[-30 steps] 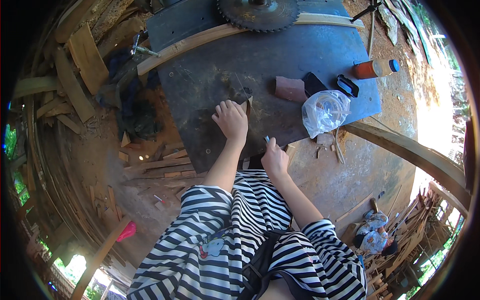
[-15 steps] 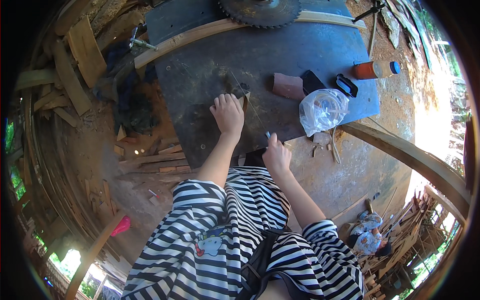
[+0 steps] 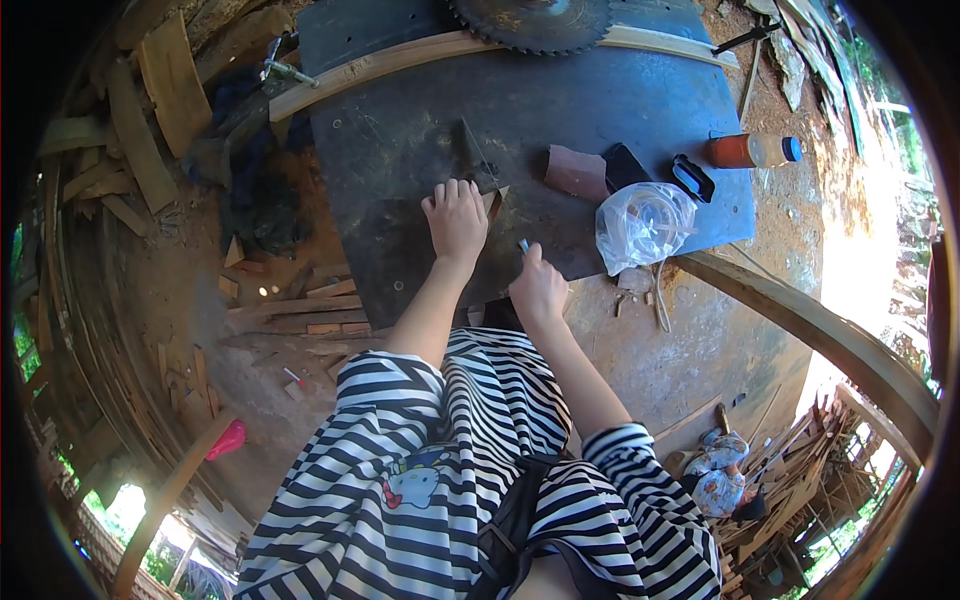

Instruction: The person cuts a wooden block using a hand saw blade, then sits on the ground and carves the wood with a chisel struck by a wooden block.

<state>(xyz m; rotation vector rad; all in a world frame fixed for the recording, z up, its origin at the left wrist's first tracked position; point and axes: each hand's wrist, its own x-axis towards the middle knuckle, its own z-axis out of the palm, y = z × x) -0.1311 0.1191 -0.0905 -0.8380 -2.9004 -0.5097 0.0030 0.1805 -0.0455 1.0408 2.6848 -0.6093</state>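
In the head view, the left hand (image 3: 457, 220) is resting over a small piece of wood (image 3: 495, 204) on the dark tabletop (image 3: 390, 185), and the wood is showing just past the hand's right side; whether the fingers are gripping it or only covering it, one cannot tell. The right hand (image 3: 538, 288) is clamping a slim tool (image 3: 524, 246) (its pale blue end is poking out past the thumb). From that grip, the wood is lying farther from the body and slightly leftward, with the left hand nearer to it, touching. Its visible edge is slanting away and rightward, while the hand is hiding its full long axis. A thin dark strip (image 3: 473, 145) is stretching beyond the wood, roughly in line with the tool; whether they are joined is unclear. Right of both grips, a clear plastic bag (image 3: 645, 225) is sitting on the tabletop.
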